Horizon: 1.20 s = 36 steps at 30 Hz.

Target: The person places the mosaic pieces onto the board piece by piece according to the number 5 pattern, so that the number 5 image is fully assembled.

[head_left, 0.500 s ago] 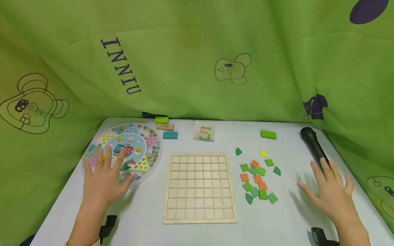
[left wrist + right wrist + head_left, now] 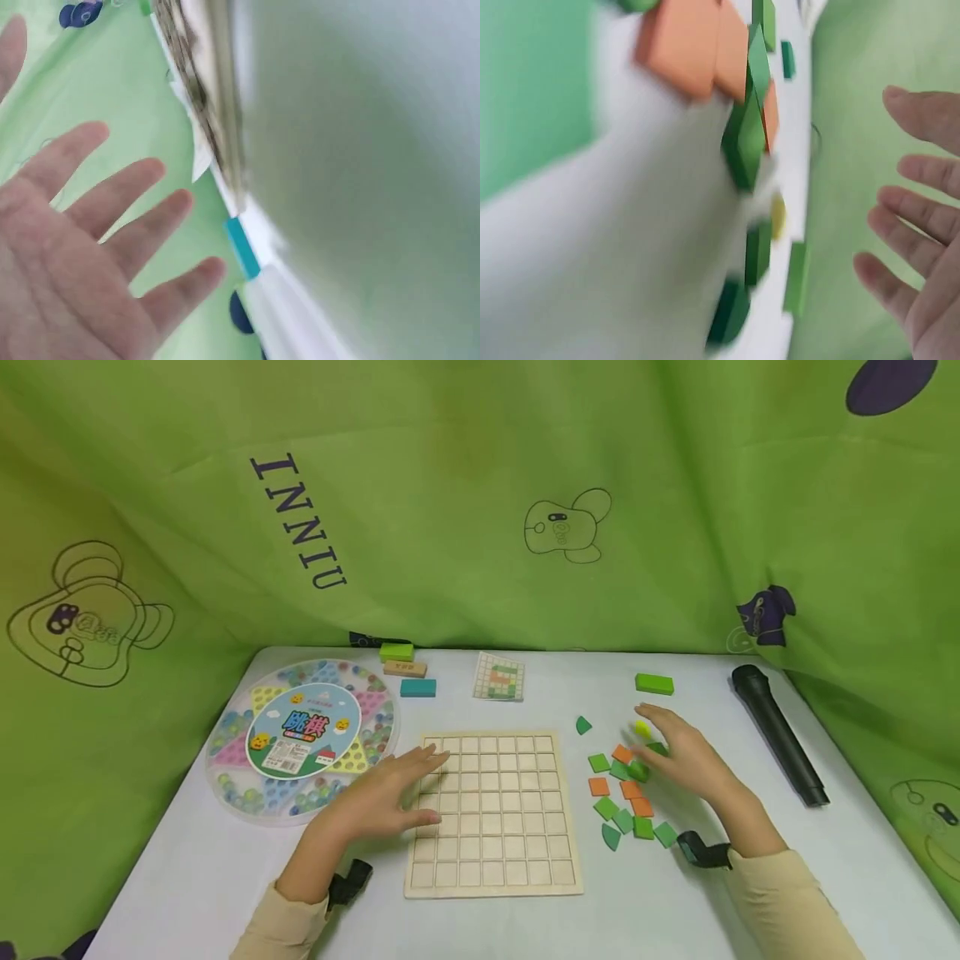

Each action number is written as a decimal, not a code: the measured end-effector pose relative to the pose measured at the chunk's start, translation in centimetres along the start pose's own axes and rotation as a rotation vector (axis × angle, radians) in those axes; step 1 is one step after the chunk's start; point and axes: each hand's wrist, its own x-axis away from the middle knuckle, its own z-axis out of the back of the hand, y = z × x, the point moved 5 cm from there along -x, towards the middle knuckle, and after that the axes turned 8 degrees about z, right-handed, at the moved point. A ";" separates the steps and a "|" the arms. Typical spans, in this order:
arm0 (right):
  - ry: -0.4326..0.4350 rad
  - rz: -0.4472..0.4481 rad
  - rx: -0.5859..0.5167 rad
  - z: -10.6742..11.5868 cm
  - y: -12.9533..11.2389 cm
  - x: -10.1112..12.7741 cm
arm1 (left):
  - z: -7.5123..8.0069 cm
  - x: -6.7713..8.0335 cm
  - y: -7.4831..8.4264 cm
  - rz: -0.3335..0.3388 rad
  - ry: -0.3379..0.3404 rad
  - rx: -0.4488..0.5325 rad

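Observation:
My left hand (image 2: 381, 797) hovers over the left edge of a pale wooden grid board (image 2: 492, 802), fingers straight and spread, holding nothing. In the left wrist view its fingers (image 2: 142, 240) are apart from everything. The right hand (image 2: 686, 758) is above the far right side of a scatter of small tiles, its fingers extended and no tile in its grasp. Those tiles include orange squares (image 2: 598, 787), green squares (image 2: 643, 827), dark green quarter-circles (image 2: 611, 837) and a yellow piece (image 2: 642, 730). In the right wrist view, green tiles (image 2: 744, 142) lie beside the open fingers (image 2: 904, 236).
A round Chinese checkers box (image 2: 300, 793) with marbles stands at the left. Behind the board lie a pattern card (image 2: 498, 677), a teal block (image 2: 417, 688), a wooden block (image 2: 405, 669) and green blocks (image 2: 655, 684). A black microphone (image 2: 778, 735) lies near the right edge.
The left hand has moved right, from over the round box to the board's left edge. The right hand has gone left and away from me, from beside the microphone to over the tiles.

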 end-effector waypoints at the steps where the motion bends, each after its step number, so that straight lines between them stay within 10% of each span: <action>1: -0.028 -0.002 -0.031 -0.4 -0.1 -0.9 | -0.5 -0.3 0.0 0.004 -0.042 0.029; 10: -0.232 -0.020 -0.332 -4.7 0.6 -6.5 | -3.2 0.3 -1.2 0.016 -0.220 0.169; 16: -0.225 0.094 -0.314 -5.5 0.8 -8.0 | -3.5 0.7 -1.8 0.011 -0.237 0.201; 23: -0.200 -0.002 -0.243 -5.0 0.9 -7.7 | -3.4 -0.2 -2.2 -0.033 -0.238 0.204; 36: -0.240 0.181 -0.441 -10.9 -13.0 -9.7 | -3.3 -0.1 -2.7 -0.043 -0.231 0.258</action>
